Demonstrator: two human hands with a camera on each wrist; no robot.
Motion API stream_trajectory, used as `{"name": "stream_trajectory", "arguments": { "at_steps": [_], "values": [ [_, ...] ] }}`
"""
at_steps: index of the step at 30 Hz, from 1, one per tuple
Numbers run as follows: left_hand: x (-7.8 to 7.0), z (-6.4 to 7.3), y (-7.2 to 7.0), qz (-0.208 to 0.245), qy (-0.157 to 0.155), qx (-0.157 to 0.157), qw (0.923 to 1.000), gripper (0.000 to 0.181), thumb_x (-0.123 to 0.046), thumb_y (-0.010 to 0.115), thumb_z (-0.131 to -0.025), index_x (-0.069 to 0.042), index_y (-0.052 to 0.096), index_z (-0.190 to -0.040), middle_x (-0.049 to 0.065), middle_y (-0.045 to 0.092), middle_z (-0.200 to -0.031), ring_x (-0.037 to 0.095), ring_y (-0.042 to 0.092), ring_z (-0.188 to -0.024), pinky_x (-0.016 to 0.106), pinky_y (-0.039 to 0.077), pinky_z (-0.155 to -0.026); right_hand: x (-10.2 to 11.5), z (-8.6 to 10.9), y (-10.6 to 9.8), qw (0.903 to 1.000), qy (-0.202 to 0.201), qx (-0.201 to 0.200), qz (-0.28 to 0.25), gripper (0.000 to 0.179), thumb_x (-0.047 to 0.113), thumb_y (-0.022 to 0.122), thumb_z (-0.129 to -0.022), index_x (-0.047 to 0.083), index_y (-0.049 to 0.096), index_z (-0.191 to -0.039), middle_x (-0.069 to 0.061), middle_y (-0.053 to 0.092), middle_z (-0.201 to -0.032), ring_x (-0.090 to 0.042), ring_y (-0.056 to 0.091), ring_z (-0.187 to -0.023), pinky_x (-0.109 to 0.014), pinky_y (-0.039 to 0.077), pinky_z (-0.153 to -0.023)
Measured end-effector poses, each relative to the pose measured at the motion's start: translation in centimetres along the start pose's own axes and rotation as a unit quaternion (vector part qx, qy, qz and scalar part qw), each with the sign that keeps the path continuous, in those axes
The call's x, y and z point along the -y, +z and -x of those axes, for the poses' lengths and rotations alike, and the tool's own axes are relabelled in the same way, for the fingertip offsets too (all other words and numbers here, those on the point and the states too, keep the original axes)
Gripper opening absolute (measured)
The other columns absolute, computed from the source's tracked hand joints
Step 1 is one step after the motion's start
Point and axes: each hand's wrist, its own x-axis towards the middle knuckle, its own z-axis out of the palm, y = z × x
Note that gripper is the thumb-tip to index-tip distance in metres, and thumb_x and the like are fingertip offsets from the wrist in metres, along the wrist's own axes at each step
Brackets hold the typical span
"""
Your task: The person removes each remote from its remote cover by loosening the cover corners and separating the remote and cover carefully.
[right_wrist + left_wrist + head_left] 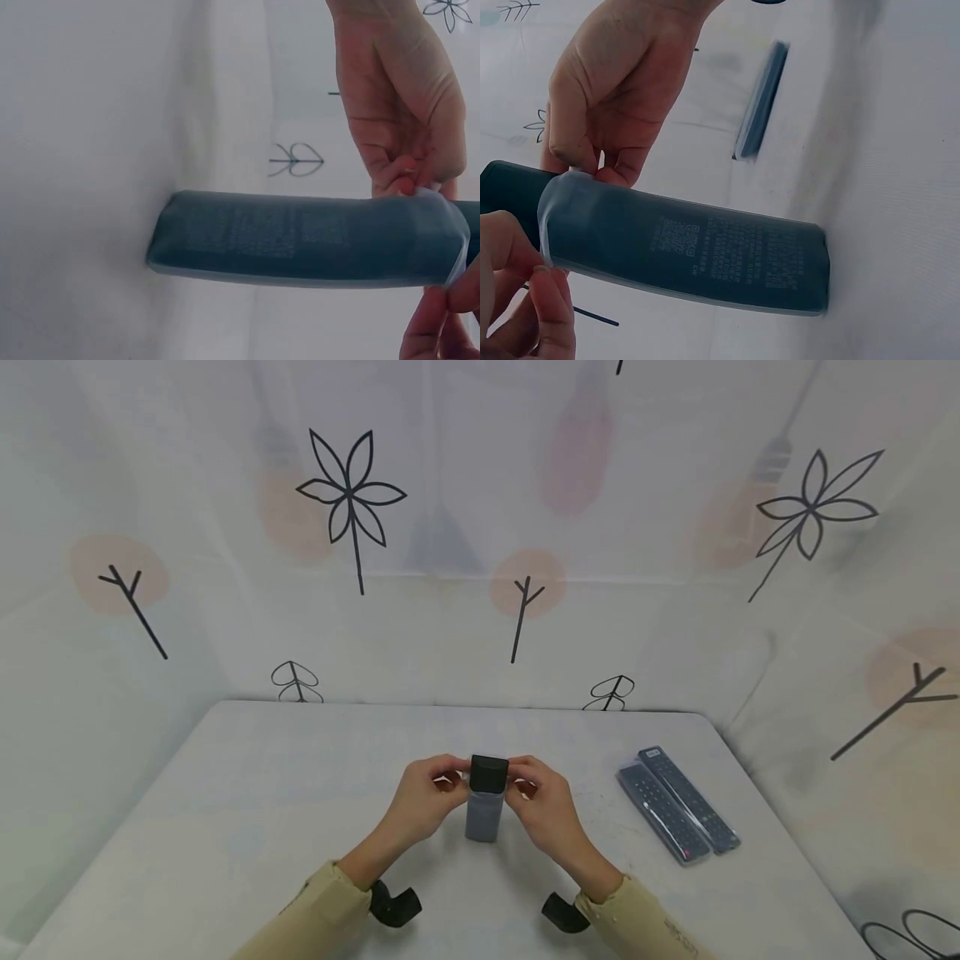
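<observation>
An upright dark remote control stands between both hands over the middle of the table. A translucent plastic sleeve covers most of its length, leaving the dark upper end bare. Small printed text and a QR code show through the sleeve in the left wrist view. My left hand pinches the sleeve's mouth on the left side. On the opposite side my right hand pinches the same edge between thumb and fingers. The lower end appears to touch the table in both wrist views.
Two more remote controls in clear sleeves, one nearer and one beyond it, lie side by side at the right of the white table. Patterned cloth hangs behind it. Black devices are worn at both wrists.
</observation>
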Motion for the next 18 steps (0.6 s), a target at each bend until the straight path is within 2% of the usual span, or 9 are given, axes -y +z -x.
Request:
{"name": "stream_trajectory", "arguments": {
  "at_steps": [7, 18],
  "values": [
    [0.32, 0.22, -0.09, 0.025, -0.017, 0.01, 0.9995, 0.03, 0.01, 0.065, -0.085, -0.005, 0.073, -0.11, 0.005, 0.069, -0.101, 0.019, 0.058, -0.088, 0.024, 0.053, -0.073, -0.57, 0.03, -0.25, 0.9996, 0.001, 0.012, -0.026, 0.029, -0.016, 0.062, -0.087, 0.003, 0.075, -0.104, -0.001, 0.064, -0.106, -0.021, 0.06, -0.097, -0.032, 0.054, -0.084],
    [0.9, 0.45, 0.19, 0.014, -0.025, 0.004, 0.9996, 0.028, 0.008, 0.067, -0.086, -0.004, 0.073, -0.11, 0.005, 0.069, -0.1, 0.02, 0.058, -0.091, 0.023, 0.053, -0.071, -0.88, 0.22, -0.26, 0.9987, 0.007, 0.026, -0.043, 0.03, -0.017, 0.062, -0.086, 0.004, 0.075, -0.103, -0.003, 0.061, -0.098, -0.026, 0.06, -0.095, -0.032, 0.054, -0.085]
  ]
}}
